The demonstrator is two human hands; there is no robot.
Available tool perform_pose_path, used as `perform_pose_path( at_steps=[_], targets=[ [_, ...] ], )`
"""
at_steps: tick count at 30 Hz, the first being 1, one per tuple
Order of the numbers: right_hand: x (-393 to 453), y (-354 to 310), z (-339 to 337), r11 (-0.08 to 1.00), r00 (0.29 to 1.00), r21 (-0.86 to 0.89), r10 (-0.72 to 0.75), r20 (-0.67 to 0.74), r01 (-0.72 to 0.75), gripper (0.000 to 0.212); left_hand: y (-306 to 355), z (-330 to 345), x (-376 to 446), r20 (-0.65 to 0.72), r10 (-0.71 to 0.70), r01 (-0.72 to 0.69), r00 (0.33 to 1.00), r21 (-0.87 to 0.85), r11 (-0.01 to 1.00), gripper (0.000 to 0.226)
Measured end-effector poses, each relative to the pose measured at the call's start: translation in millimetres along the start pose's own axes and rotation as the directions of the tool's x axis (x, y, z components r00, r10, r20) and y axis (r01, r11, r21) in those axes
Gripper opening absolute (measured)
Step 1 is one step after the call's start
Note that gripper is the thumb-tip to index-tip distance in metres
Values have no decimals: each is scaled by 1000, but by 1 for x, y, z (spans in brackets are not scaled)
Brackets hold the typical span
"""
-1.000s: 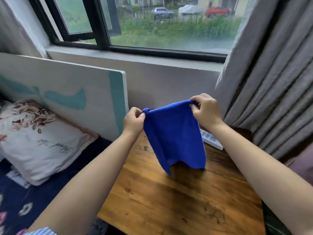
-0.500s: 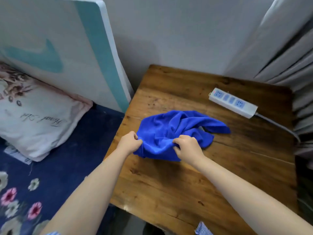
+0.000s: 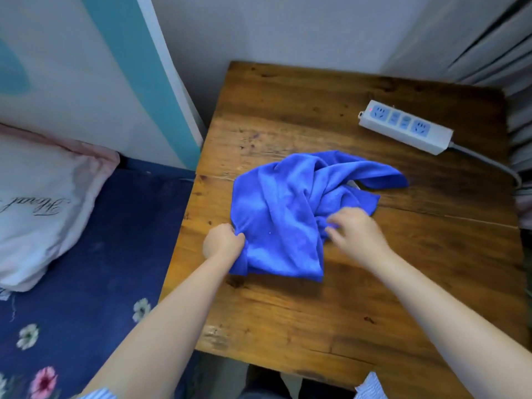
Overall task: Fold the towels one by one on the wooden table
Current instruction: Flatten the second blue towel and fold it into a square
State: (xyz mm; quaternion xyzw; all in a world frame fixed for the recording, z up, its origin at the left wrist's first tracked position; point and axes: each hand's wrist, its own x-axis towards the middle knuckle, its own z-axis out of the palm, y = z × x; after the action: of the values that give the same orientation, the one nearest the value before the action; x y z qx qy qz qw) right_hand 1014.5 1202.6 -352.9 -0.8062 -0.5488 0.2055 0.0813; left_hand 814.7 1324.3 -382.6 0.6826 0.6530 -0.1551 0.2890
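A person leans over a wooden table (image 3: pixel 359 298), both bare arms reaching in from the near edge toward a blue towel (image 3: pixel 288 208) that lies crumpled on the middle of the top, toward its left side. The left hand (image 3: pixel 226 240) is closed in a fist around the towel's near-left edge, seemingly to anchor that corner so the cloth cannot slide while it is sorted out. The right hand (image 3: pixel 357 231) rests on the bunched folds at the towel's right side; its fingers (image 3: pixel 335 233) look curled toward the fabric, but motion blur hides whether they actually pinch it. The towel is far from flat: a long twisted fold trails out to the right, so by the look of it this is the spreading stage, with no fold made yet. A white power strip (image 3: pixel 406 126) sits well apart at the far right corner, its cord running off the edge, leaving the centre as working room. A bed (image 3: pixel 95 254) with a pillow (image 3: pixel 43 208) stands just beside the table's left side.
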Motion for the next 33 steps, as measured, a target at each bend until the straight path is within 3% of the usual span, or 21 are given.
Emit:
perform_pose_path(
  at_steps=[2, 4, 7, 13, 16, 18, 20, 22, 23, 25, 27, 29, 31, 33],
  targets=[
    [10, 2, 6, 990, 999, -143, 18, -28, -22, 32, -5, 2, 4, -21, 45, -45, 999, -14, 999, 27],
    [18, 2, 11, 954, 998, -300, 11, 60, 7, 46, -7, 1, 6, -53, 77, -79, 996, -41, 996, 29],
    [20, -4, 25, 883, 999, -467, -29, 31, 41, 14, -20, 2, 10, -68, 108, -112, 992, -52, 992, 35],
    [-7, 4, 23, 848, 992, -523, -120, -46, 79, 4, -45, -2, 18, -80, 169, -177, 982, -107, 978, 29],
    [-38, -5, 10, 816, 993, -567, -75, 86, 111, 12, -48, -9, 17, -95, 200, -212, 975, -130, 969, 22],
    [-54, -18, -3, 757, 929, -631, 91, 360, 171, 17, -42, -13, 15, -78, 198, -206, 977, -116, 972, 22],
    [-63, -28, -5, 789, 757, -579, 246, 606, 207, 26, -35, -15, 11, -29, 184, -185, 983, -84, 979, 19],
    [-64, -37, -4, 847, 603, -506, 321, 730, 161, 28, -29, -16, 6, 26, 176, -174, 984, -64, 983, 17],
    [-64, -36, -2, 868, 567, -481, 334, 753, 127, 28, -25, -15, 3, 47, 181, -177, 982, -63, 982, 15],
    [-57, -30, 2, 902, 611, -430, 324, 723, 31, 28, -23, -11, 1, 67, 187, -183, 980, -54, 982, 9],
    [-49, -20, 1, 926, 775, -336, 338, 534, -172, 26, -20, -7, 1, 59, 207, -203, 976, -66, 977, 4],
    [-46, -16, 3, 923, 867, -130, 385, 316, -362, 37, -19, -3, 0, 28, 241, -238, 970, -80, 968, 13],
    [-45, -18, 14, 858, 849, 102, 470, 243, -504, 50, -19, 2, -1, -2, 271, -271, 962, -86, 959, 18],
    [-47, -26, 29, 762, 800, 254, 532, 277, -595, 53, -20, 5, 0, -22, 301, -301, 954, -84, 950, 19]
  ],
)
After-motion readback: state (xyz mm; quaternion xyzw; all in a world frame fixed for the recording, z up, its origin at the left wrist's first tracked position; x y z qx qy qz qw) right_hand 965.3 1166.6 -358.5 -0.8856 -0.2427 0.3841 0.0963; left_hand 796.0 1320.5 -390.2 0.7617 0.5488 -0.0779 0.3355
